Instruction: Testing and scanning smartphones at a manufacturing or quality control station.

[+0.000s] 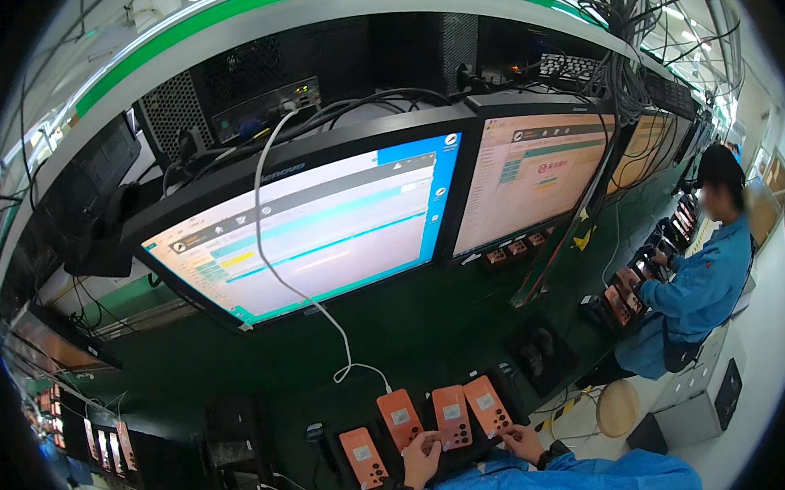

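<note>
Several orange phones lie back up in a row, each with a pale label and dark camera lenses. My left hand has its fingers drawn together at the lower end of the cabled phone, beside the middle phone. A small white piece shows at its fingertips, too small to name. My right hand is curled with its fingertips at the lower edge of the rightmost phone; what they pinch is unclear. The leftmost phone lies apart from both hands. A white cable runs to the cabled phone's top.
Large monitors stand behind the phones on the dark green bench. A dark flat pad lies right of the phones. Black boxes stand left. A co-worker in blue handles phones farther right, near a round stool.
</note>
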